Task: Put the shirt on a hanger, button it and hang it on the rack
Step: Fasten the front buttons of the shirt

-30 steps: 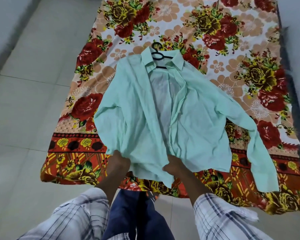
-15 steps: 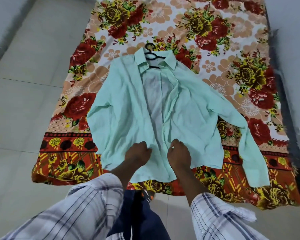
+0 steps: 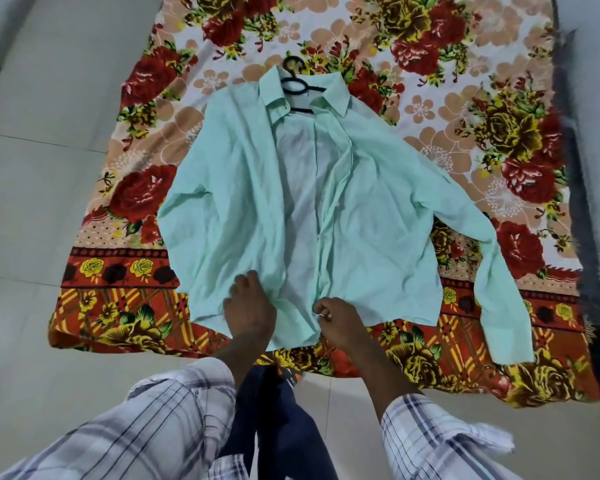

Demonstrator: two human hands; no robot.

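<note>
Mint shirt (image 3: 378, 216) spread flat, front open, on floral bedsheet (image 3: 499, 140) over tiled floor (image 3: 32, 202). Black hanger (image 3: 297, 86) inside collar, hook poking out above. Left hand (image 3: 248, 311) resting palm-down on lower left front panel, fingers loosely together. Right hand (image 3: 336, 315) curled, pinching right placket edge near hem. Plaid sleeves (image 3: 426, 441) at both wrists.

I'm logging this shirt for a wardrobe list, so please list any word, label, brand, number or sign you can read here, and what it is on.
None can be read.
Shirt: no print or logo shows; a small pale patch inside the collar by the hanger may be a tag, but it is too small and blurred to read.
Floral cloth: pattern only, no writing.
Checked sleeves: no writing.
</note>
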